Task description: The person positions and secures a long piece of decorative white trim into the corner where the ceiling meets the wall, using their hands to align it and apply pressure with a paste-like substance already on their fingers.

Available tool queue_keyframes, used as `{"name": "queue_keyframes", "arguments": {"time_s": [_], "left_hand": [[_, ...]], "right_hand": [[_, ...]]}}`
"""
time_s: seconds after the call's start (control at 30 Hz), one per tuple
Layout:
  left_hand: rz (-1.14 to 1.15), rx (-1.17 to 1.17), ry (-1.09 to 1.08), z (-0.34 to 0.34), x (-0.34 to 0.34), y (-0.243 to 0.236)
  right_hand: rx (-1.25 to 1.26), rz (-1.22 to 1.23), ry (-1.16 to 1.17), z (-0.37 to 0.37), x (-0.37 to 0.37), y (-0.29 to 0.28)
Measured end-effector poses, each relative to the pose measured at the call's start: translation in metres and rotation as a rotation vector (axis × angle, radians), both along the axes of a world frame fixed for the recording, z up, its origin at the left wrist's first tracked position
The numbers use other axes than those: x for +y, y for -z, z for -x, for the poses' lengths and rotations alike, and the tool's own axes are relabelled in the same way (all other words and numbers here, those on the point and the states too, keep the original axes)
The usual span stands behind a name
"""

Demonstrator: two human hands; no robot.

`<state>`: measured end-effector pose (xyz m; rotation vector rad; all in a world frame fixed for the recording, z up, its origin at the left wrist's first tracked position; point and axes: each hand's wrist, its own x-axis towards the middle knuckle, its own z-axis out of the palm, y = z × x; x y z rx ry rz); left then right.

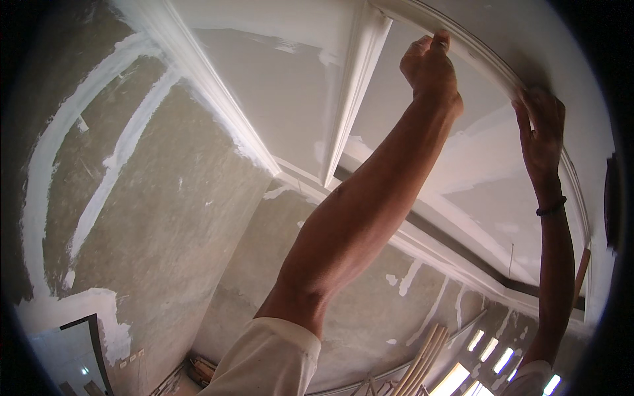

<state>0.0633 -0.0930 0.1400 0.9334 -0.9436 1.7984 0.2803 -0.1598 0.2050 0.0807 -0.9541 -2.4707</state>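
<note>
Ceiling (264, 63) fills the upper view, grey panels with white filler smears; side wall (172, 171) is bare grey render with two long white filler stripes and a white patch low down; back wall (370, 297) is similar, white drips below the ceiling edge; dark recess (462, 248) runs along that edge; curved white moulding (485, 58) arcs across the upper right of the ceiling, both hands up at it; straight white moulding (353, 86) meets the ceiling near the arc's upper end; left hand (432, 66) is at the arc's upper stretch, fingers curled, thumb-side tip against the moulding edge, can't tell if it's a true pinch; right hand (543, 125) is farther down the arc, thumb apart from the other fingers, tips in shadow at the moulding, so can't tell if they pinch or just press; pale sleeve (281, 353) on the left arm; dark-framed opening (69, 353) at lower left; pale poles (422, 356) lean in a bundle at the bottom, near bright slots (489, 348) in the back wall; dark bracelet (551, 207) on the right wrist.
</note>
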Motion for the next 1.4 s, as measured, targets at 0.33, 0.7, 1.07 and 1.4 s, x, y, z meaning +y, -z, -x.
{"name": "queue_keyframes", "arguments": {"time_s": [0.33,0.7,1.07,1.4], "left_hand": [[0.028,-0.001,-0.048,0.002,-0.004,0.004],[-0.023,-0.012,-0.030,0.000,0.002,-0.006],[-0.077,-0.052,-0.054,-0.002,0.009,-0.014],[-0.049,-0.043,-0.117,0.000,0.008,-0.012]], "right_hand": [[0.039,0.066,-0.049,0.002,0.001,0.002],[-0.006,0.039,-0.013,0.000,-0.001,-0.002],[0.004,0.022,-0.020,0.001,-0.001,-0.001],[0.036,0.003,-0.044,0.003,0.001,0.001]]}}
